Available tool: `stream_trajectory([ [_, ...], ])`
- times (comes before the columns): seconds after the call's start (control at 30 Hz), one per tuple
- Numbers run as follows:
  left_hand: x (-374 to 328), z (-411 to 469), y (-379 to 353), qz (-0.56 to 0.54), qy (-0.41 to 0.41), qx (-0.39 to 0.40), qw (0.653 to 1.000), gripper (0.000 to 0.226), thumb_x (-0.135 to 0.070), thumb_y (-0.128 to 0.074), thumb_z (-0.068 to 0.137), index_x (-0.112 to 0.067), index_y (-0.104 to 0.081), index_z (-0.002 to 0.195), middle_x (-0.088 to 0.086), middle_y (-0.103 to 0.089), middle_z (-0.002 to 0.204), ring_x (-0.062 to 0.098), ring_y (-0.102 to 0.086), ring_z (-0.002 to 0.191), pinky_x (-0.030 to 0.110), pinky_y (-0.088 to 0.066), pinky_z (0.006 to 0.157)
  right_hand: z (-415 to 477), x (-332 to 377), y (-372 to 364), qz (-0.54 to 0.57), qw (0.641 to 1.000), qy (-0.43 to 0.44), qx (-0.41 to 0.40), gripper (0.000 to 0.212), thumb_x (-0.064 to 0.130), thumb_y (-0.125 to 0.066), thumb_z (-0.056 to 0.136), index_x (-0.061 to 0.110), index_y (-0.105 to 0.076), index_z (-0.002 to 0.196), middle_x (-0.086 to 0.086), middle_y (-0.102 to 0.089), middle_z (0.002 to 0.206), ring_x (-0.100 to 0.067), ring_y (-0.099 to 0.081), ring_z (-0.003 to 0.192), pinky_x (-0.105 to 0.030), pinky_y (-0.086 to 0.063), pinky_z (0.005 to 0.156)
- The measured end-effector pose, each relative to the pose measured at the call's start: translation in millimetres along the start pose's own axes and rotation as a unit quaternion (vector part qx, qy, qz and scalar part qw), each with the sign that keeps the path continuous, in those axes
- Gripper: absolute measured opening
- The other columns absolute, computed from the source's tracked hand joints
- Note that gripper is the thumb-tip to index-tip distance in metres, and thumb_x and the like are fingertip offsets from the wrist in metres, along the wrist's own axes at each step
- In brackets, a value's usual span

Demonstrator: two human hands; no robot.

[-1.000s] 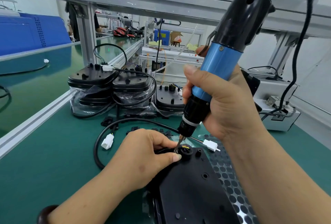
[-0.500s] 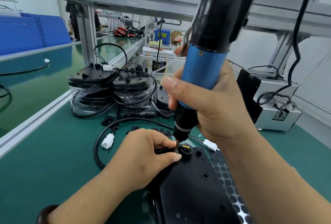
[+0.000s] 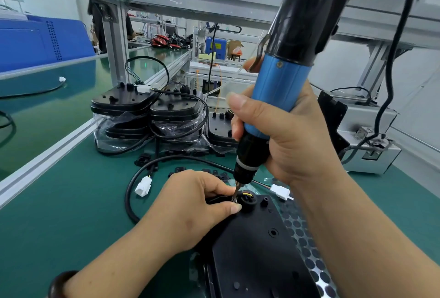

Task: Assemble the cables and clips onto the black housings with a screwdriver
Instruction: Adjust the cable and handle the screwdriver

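Note:
A black housing (image 3: 257,252) lies flat on the green mat in front of me. My left hand (image 3: 190,205) pinches a small black clip against the housing's far left corner, beside a round cable port with coloured wires (image 3: 247,196). My right hand (image 3: 285,136) grips a blue-and-black electric screwdriver (image 3: 283,78), held nearly upright, its bit tip (image 3: 234,199) down at the clip between my left thumb and forefinger. A black cable (image 3: 129,193) loops left of my left hand, ending in a white connector (image 3: 143,185). Another white connector (image 3: 281,191) lies right of the port.
Stacks of black housings (image 3: 147,112), some in clear bags with cables, stand behind. Loose black clips (image 3: 181,169) lie on the mat. A dotted sheet (image 3: 307,245) sits under the housing's right side. A grey power box (image 3: 371,152) stands at right; an aluminium rail (image 3: 47,162) runs along the left.
The screwdriver has tilted slightly more upright and shifted a little right in view, with its bit still at the clip. My left hand has stayed in place.

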State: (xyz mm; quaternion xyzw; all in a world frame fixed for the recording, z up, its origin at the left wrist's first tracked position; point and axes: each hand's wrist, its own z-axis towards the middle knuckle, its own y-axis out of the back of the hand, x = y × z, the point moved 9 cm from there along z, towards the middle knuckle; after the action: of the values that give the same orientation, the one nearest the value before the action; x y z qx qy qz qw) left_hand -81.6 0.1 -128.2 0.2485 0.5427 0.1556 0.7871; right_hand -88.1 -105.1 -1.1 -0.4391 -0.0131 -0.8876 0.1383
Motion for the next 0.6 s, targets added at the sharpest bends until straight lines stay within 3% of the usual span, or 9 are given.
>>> stream_trajectory([
  [0.17, -0.2, -1.8, 1.0, 0.009, 0.008, 0.0, 1.0, 0.017, -0.04, -0.082, 0.068, -0.048, -0.068, 0.07, -0.038, -0.064, 0.083, -0.016, -0.06, 0.081, 0.001, -0.043, 0.073, -1.6, 0.6, -6.7, -0.02, 1.0, 0.014, 0.016, 0.034, 0.005, -0.073, 0.072, 0.015, -0.052, 0.096, -0.002, -0.056, 0.064, -0.02, -0.052, 0.049, -0.033, -0.048, 0.053],
  [0.37, 3.0, -1.5, 0.8, 0.006, 0.026, 0.002, 1.0, 0.021, -0.039, -0.084, 0.066, -0.046, -0.069, 0.079, -0.026, -0.07, 0.088, -0.01, -0.063, 0.088, 0.017, -0.049, 0.089, -0.9, -1.3, -5.7, -0.017, 1.0, 0.012, 0.019, 0.037, 0.004, -0.073, 0.073, 0.019, -0.052, 0.099, 0.001, -0.058, 0.065, -0.019, -0.053, 0.048, -0.033, -0.047, 0.054],
  [0.5, 1.7, -1.3, 1.5, 0.009, 0.028, 0.003, 1.0, 0.028, -0.039, -0.085, 0.065, -0.056, -0.063, 0.063, -0.028, -0.069, 0.084, -0.012, -0.062, 0.085, 0.016, -0.05, 0.085, -0.9, -2.1, -6.7, -0.007, 1.0, 0.012, 0.027, 0.036, 0.003, -0.072, 0.073, 0.021, -0.053, 0.098, 0.002, -0.058, 0.066, -0.019, -0.052, 0.047, -0.032, -0.047, 0.053],
  [0.6, 2.7, -1.2, 1.7, 0.01, 0.036, 0.001, 0.999, 0.027, -0.039, -0.085, 0.064, -0.054, -0.063, 0.062, -0.025, -0.069, 0.082, -0.011, -0.062, 0.083, 0.016, -0.049, 0.084, -0.6, -3.1, -8.7, 0.006, 0.999, 0.008, 0.035, 0.035, 0.001, -0.071, 0.072, 0.016, -0.052, 0.097, -0.001, -0.056, 0.067, -0.019, -0.052, 0.047, -0.031, -0.046, 0.052],
])
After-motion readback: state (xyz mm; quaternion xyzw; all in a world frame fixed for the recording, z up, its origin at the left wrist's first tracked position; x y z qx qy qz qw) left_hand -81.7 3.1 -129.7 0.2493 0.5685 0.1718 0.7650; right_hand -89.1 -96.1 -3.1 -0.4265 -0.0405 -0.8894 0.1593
